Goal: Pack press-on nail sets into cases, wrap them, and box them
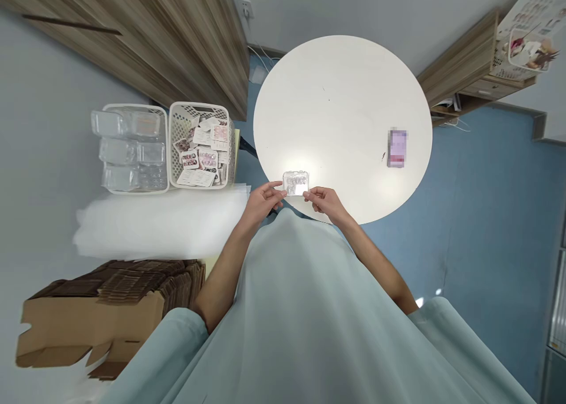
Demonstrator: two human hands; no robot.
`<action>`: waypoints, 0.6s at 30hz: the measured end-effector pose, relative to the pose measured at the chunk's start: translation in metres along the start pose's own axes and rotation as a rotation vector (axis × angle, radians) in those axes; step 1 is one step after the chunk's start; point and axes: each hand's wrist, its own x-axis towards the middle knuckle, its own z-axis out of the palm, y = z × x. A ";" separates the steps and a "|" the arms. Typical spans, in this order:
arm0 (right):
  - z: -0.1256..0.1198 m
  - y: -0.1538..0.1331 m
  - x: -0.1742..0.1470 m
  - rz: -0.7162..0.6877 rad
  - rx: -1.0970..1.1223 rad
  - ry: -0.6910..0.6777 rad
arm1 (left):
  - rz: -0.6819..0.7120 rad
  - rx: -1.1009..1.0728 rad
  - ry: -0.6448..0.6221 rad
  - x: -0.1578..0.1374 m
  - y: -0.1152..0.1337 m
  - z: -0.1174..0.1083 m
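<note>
Head view: a small clear case (pixel 296 183) is pinched at its corners by left hand (pixel 264 200) and right hand (pixel 325 200), fingers closed on it, steadied at the round table (pixel 340 85) edge, six o'clock

Bright, even indoor light; a soft glare patch sits on the round table (pixel 342 106) just beyond the fingertips (pixel 279 185). Wide-angle distortion bends the edges; focus stays sharp.

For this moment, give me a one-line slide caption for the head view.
Both hands, left hand and right hand, hold a small clear plastic case at the near edge of a round white table.
</note>
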 end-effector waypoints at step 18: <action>0.019 0.070 0.103 0.093 -0.367 0.055 | -0.145 0.187 0.186 0.085 -0.077 -0.006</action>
